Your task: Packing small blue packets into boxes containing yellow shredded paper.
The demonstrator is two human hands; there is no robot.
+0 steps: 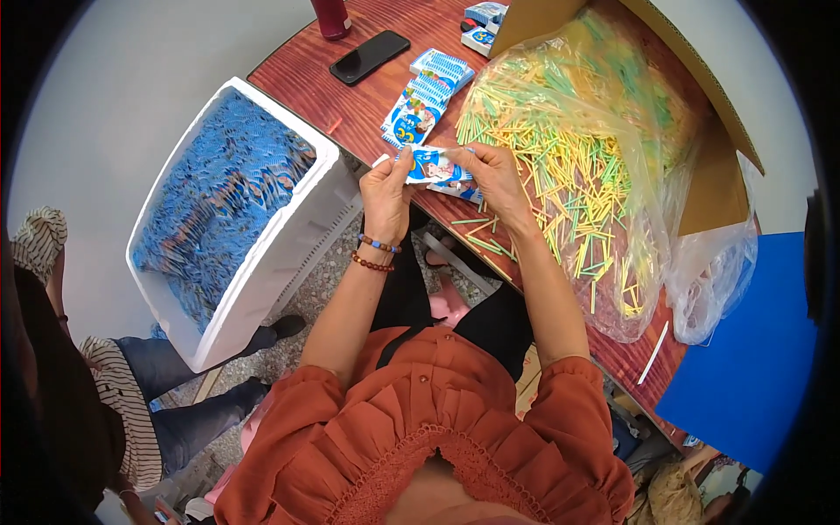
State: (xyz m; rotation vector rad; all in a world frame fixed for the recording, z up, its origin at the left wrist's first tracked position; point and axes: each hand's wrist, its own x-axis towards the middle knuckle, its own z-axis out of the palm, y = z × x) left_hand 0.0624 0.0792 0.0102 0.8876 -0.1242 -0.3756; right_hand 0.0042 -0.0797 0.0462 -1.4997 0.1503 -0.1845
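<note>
Between my two hands is a small flat blue-and-white printed packet (pixel 430 166), held over the near edge of the table. My left hand (pixel 385 191), with two beaded bracelets on its wrist, pinches the packet's left end. At its right end the fingers and thumb of my right hand (pixel 497 182) are closed on it. Just beneath lies another similar packet (pixel 462 190), partly hidden. A fanned row of such packets (pixel 418 109) rests beyond my hands. Short yellow and green sticks (pixel 569 175) lie close to my right hand, many of them inside a clear plastic bag (pixel 626 140).
A white foam box (pixel 325 162) full of blue packets stands to the left. On the table are a black phone (pixel 369 57), a dark red bottle (pixel 332 17) and an open cardboard box (pixel 713 197). A blue sheet (pixel 744 350) is at right. Another person (pixel 122 394) stands at left.
</note>
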